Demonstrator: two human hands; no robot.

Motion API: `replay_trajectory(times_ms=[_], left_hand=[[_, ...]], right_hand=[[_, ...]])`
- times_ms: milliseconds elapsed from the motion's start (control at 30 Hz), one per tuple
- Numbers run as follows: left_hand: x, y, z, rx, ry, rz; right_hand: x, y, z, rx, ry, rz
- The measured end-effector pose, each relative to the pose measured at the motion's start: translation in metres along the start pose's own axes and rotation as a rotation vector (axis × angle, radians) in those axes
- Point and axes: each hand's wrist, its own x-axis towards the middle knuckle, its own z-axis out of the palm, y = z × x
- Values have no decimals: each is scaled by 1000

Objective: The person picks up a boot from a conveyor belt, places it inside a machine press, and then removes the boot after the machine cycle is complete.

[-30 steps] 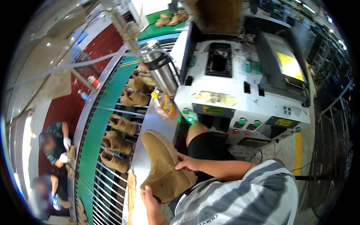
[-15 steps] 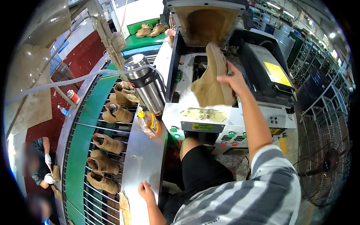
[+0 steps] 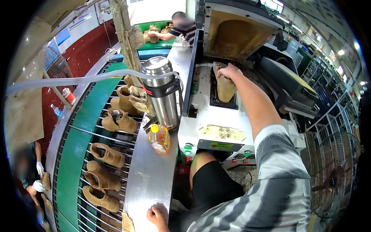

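Note:
My right hand [image 3: 229, 72] is closed round the upper part of a tan boot [image 3: 225, 89]. The boot stands in the black-framed recess of a white machine [image 3: 189, 129], its toe pointing toward me. Behind it the machine's heavy lid [image 3: 235, 34] is raised, showing a brown, hollowed underside. Down by the edge of the metal table [image 3: 145, 181], my left hand [image 3: 155, 216] has its fingers curled in, with nothing visible in them.
A steel thermos [image 3: 160, 96] and a yellow-capped bottle [image 3: 159, 139] stand left of the machine. Several brown boots [image 3: 102, 178] sit on a roller conveyor [image 3: 83, 201] with a green belt [image 3: 73, 158]. Co-workers are at the far end and lower left. A caged fan [image 3: 334, 179] stands right.
My right hand has lowered the boot from above the machine into its recess, turning the toe toward me. At the far end a co-worker has come into view, reaching to boots.

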Motion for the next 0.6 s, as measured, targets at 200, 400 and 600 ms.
replay_trajectory(times_ms=[200,400,600], left_hand=[[0,-13,1,-8,9,-19],[3,-22,3,20,32,9],[0,-10,3,-22,58,-51]], right_hand=[[-32,10,26,-11,24,94],[-33,8,33,-13,-14,141],[-31,12,39,79,-5,180]])
